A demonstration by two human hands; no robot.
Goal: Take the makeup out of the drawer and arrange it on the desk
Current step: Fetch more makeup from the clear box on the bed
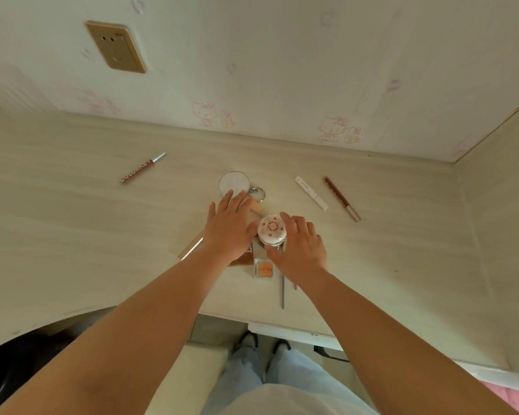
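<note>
While the left hand (226, 226) lies open alongside, the round compact (272, 229) sits between both hands, right hand (300, 245) loosely cupping it.

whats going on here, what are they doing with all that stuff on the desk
A person is laying makeup out on a pale wooden desk. The right hand curls around a small round compact with a pink patterned lid, while the left hand lies flat with straight fingers over other items beside it. A white round case, a lip gloss tube, a white tube and a brown pencil already lie spread out.
</note>
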